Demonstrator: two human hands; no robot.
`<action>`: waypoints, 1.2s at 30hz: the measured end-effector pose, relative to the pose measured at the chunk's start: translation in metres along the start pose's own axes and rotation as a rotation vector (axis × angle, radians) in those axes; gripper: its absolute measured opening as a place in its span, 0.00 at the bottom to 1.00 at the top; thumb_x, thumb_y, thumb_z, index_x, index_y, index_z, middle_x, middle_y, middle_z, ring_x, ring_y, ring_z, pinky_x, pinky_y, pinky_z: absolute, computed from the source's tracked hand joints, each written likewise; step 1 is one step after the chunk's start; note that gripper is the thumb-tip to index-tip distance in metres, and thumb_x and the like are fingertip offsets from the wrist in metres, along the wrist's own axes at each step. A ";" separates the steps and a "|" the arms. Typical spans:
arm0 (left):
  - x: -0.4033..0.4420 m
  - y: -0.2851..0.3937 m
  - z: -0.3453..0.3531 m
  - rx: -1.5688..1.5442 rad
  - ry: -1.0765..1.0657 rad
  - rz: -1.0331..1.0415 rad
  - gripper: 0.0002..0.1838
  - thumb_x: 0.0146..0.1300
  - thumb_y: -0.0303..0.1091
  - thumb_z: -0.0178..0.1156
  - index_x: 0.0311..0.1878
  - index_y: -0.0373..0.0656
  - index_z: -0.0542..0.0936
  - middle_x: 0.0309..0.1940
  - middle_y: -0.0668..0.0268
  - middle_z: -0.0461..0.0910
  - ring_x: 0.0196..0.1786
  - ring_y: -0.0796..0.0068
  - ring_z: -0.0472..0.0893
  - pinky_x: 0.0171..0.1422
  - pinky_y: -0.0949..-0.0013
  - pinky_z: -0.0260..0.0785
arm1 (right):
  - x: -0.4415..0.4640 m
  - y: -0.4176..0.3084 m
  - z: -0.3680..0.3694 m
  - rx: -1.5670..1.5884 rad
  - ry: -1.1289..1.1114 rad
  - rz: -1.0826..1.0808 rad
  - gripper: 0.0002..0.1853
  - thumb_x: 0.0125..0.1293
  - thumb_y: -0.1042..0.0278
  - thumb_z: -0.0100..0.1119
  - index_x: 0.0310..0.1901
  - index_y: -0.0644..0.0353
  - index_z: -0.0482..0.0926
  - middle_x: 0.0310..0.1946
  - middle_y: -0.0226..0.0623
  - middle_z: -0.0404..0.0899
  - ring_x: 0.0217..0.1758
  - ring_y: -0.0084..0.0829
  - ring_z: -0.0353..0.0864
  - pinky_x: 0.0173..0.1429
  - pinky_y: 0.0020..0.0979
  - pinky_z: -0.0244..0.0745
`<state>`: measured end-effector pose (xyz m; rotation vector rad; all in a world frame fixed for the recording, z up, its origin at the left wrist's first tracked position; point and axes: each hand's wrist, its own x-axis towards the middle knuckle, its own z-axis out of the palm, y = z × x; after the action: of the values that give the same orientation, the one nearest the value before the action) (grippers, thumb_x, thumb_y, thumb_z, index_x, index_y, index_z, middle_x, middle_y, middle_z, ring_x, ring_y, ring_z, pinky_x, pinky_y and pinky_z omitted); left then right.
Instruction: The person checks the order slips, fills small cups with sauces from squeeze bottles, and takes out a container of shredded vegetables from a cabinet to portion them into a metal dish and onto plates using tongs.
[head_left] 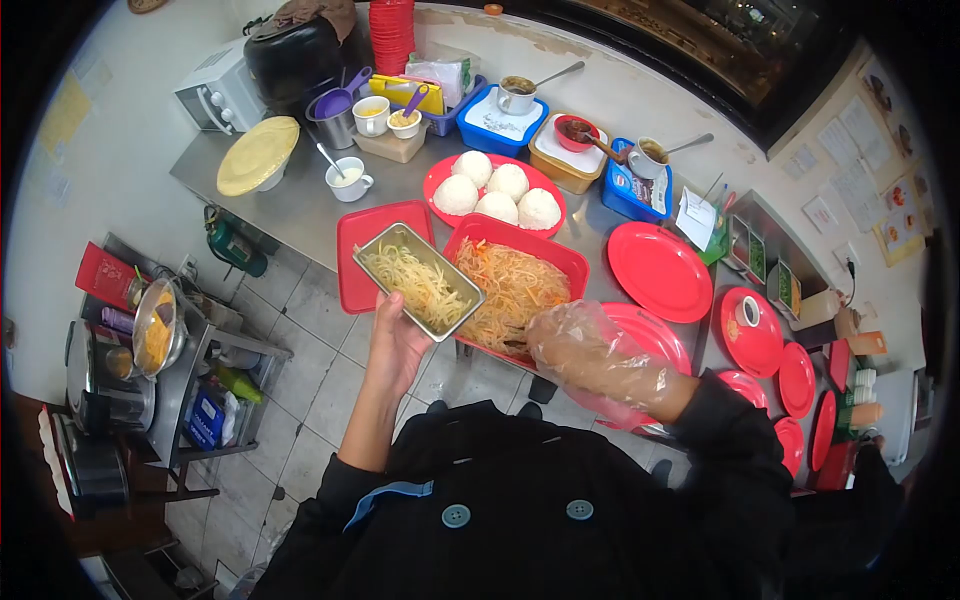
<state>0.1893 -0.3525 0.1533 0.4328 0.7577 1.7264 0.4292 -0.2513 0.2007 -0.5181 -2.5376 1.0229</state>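
My left hand [393,338], bare, grips the near side of a rectangular metal pan [472,318] that holds pale shredded vegetable [410,275]. The pan is tilted and overhangs the front edge of the steel counter. Just right of it sits a red tub [575,262] of noodles with orange shreds [505,285]. My right hand [565,340], in a clear plastic glove, reaches to the tub's near right corner. Its fingertips are hard to make out, with something dark beside them. A red lid [362,240] lies to the left, partly under the pan.
Behind the tub, a red plate [432,180] bears several rice mounds. Cups, blue tubs [502,125] and a covered bowl [258,158] stand along the back. Red plates [660,270] fill the right side. A shelf rack [205,390] stands at the left.
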 end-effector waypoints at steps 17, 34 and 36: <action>0.011 -0.001 0.022 0.227 0.099 0.076 0.30 0.65 0.40 0.60 0.65 0.42 0.59 0.59 0.56 0.70 0.61 0.59 0.73 0.62 0.52 0.70 | -0.012 -0.122 -0.144 -0.409 0.191 0.217 0.10 0.58 0.69 0.64 0.41 0.62 0.83 0.35 0.44 0.81 0.39 0.34 0.81 0.46 0.33 0.74; 0.001 -0.041 0.063 -0.054 -0.198 -0.146 0.30 0.64 0.29 0.60 0.66 0.44 0.57 0.60 0.55 0.69 0.59 0.60 0.75 0.58 0.52 0.74 | -0.010 -0.120 -0.123 -0.404 0.223 -0.314 0.13 0.60 0.69 0.61 0.47 0.59 0.80 0.45 0.42 0.80 0.46 0.36 0.81 0.50 0.35 0.74; 0.005 -0.040 0.052 -0.023 -0.156 -0.152 0.33 0.64 0.29 0.60 0.68 0.44 0.55 0.60 0.54 0.69 0.60 0.59 0.74 0.58 0.52 0.74 | -0.013 -0.123 -0.124 -0.383 0.286 -0.294 0.12 0.60 0.70 0.60 0.46 0.59 0.80 0.44 0.42 0.80 0.47 0.37 0.81 0.51 0.35 0.74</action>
<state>0.2494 -0.3276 0.1634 0.4763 0.6406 1.5394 0.4719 -0.2681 0.3695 -0.3436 -2.4547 0.3326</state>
